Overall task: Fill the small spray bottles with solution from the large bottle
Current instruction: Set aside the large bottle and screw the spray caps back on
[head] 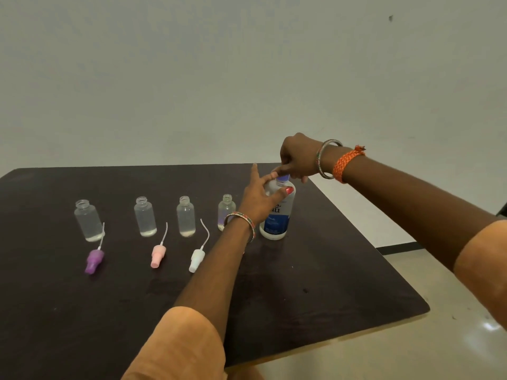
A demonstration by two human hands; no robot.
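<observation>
The large white bottle [277, 215] with a blue label stands upright at the right end of the dark table [329, 283]. My left hand [260, 196] grips its shoulder, thumb across the front. From above, my right hand [297, 160] pinches its blue cap [282, 177]. Several small clear spray bottles stand open in a row to the left: [87, 220], [145, 216], [186, 216], and one [226, 211] partly behind my left wrist. Each holds a little liquid at the bottom. Purple [94, 260], pink [158, 255] and white [197, 259] spray heads lie in front of them.
The table's right edge [384, 259] runs close beside the large bottle, with pale floor [411, 352] beyond it. A plain wall stands behind the table. Bare tabletop lies in front of the spray heads.
</observation>
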